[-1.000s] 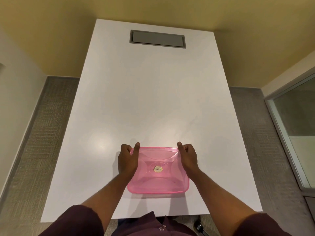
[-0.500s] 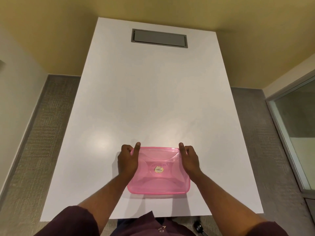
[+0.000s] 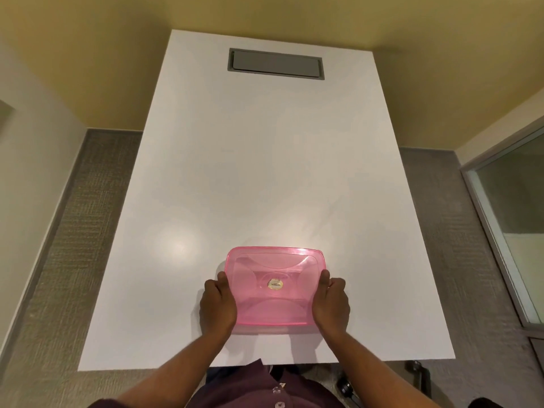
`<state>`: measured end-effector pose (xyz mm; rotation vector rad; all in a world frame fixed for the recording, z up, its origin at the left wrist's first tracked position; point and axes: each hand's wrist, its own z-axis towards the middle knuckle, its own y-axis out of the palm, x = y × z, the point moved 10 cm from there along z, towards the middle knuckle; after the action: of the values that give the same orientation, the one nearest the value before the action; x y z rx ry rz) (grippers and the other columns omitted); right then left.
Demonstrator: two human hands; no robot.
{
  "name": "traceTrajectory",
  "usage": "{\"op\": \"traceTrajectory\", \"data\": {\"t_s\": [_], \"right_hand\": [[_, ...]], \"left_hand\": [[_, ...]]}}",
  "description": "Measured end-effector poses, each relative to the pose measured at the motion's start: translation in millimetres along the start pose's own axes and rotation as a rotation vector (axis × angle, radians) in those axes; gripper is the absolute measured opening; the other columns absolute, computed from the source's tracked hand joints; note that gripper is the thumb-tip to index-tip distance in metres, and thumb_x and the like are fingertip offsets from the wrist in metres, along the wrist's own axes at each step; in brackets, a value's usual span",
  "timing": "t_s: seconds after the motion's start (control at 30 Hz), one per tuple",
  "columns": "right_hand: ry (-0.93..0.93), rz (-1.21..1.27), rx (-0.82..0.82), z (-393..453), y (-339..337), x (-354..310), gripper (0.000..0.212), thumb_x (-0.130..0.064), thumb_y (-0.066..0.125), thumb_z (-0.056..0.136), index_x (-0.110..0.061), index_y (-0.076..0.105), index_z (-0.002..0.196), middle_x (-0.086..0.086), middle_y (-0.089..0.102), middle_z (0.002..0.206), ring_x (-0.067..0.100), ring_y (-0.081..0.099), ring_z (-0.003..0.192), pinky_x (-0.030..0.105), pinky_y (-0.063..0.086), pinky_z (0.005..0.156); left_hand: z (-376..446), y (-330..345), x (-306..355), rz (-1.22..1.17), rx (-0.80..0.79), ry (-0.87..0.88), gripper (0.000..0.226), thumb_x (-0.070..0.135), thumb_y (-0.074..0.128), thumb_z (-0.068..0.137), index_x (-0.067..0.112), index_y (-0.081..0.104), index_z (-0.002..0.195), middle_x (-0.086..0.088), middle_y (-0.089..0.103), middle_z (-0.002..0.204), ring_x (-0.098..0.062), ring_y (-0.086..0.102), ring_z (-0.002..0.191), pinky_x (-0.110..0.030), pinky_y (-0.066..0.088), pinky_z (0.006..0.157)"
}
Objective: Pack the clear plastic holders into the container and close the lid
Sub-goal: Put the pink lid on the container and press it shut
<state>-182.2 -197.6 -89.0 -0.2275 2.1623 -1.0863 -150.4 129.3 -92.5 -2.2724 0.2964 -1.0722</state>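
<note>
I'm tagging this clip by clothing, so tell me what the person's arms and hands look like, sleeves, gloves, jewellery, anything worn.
Both hands, the left hand and right hand, are bare: no gloves, rings or watch show. The forearms are uncovered as far as the frame shows. Dark maroon sleeves appear only at the bottom corners, matching a dark maroon buttoned shirt with pale buttons down the front.

Both hands have slid from the far corners toward the near ones. The left hand (image 3: 218,307) and right hand (image 3: 332,304) now grip the pink container (image 3: 273,285) at mid-sides.
</note>
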Motion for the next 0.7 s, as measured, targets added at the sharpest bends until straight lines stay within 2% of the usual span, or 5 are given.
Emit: {"op": "traceTrajectory", "data": {"t_s": [0.17,0.33,0.57,0.63,0.7], "right_hand": [[-0.024,-0.010,0.050,-3,-5,-7,0.053,-0.056,0.026,0.101,-0.008,0.049,0.101,0.003,0.058,0.085,0.028,0.052,0.075,0.035,0.040,0.071],[-0.057,0.010,0.106,-7,-9,-11,0.065,-0.065,0.018,0.090,-0.008,0.049,0.096,0.002,0.058,0.079,0.027,0.054,0.071,0.035,0.040,0.068],[-0.056,-0.043,0.165,-8,-11,-8,0.053,-0.060,0.023,0.097,-0.012,0.047,0.097,0.003,0.061,0.079,0.035,0.064,0.077,0.035,0.042,0.066],[-0.063,-0.056,0.184,-7,-10,-7,0.043,-0.054,0.030,0.102,-0.014,0.047,0.103,0.007,0.068,0.089,0.036,0.067,0.083,0.035,0.044,0.068],[-0.093,-0.046,0.204,-6,-11,-9,0.037,-0.050,0.035,0.103,-0.016,0.049,0.111,0.008,0.068,0.103,0.035,0.068,0.090,0.036,0.048,0.071]], "left_hand": [[-3,-1,5,0.043,0.052,0.051,0.057,0.050,0.018,0.103,0.013,0.060,0.104,-0.016,0.068,0.104,-0.039,0.060,0.102,-0.040,0.040,0.084],[-4,-3,9,0.043,0.086,0.094,0.053,0.043,0.021,0.105,0.010,0.062,0.112,-0.020,0.069,0.109,-0.043,0.059,0.106,-0.044,0.042,0.091],[-7,-7,11,0.079,0.144,0.132,0.049,0.045,0.019,0.103,0.013,0.055,0.095,-0.016,0.067,0.089,-0.041,0.061,0.087,-0.042,0.045,0.075],[-5,-6,12,0.106,0.137,0.144,0.043,0.046,0.020,0.102,0.015,0.048,0.091,-0.012,0.064,0.086,-0.038,0.059,0.080,-0.040,0.045,0.068],[-3,-5,17,0.115,0.124,0.192,0.036,0.045,0.027,0.101,0.015,0.047,0.098,-0.010,0.060,0.097,-0.034,0.058,0.084,-0.039,0.044,0.067]]}}
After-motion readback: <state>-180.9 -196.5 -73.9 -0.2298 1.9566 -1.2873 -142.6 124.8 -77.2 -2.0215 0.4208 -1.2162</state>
